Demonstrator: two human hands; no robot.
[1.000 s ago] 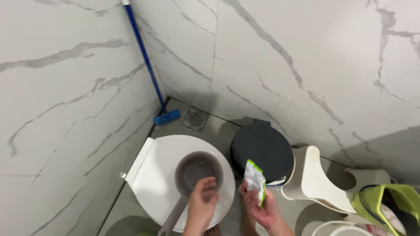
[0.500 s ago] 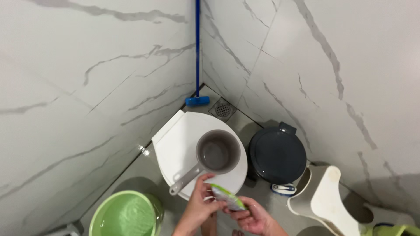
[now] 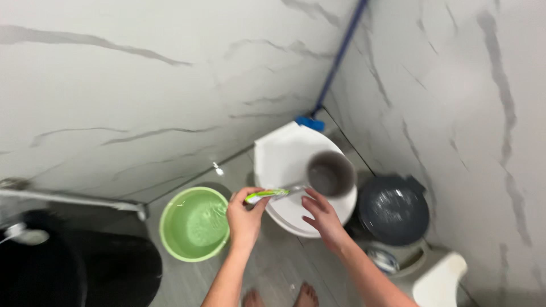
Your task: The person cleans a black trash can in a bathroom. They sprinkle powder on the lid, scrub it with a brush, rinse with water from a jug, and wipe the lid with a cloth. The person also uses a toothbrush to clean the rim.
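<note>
White marble-veined tiled walls (image 3: 142, 85), grey tiled floor (image 3: 284, 273), corner, even bright light

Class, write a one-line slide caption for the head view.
Left hand holds a green-and-white packet beside a grey scoop on a closed white toilet lid; right hand open.

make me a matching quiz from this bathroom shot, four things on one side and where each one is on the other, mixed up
Things:
1. green basin
2. grey scoop
3. green and white packet
4. dark bin

Places:
A. pinched in the left hand
B. standing on the closed white toilet lid
C. on the floor left of the toilet
D. against the wall right of the toilet

Pairs: 1-C, 2-B, 3-A, 4-D
</note>
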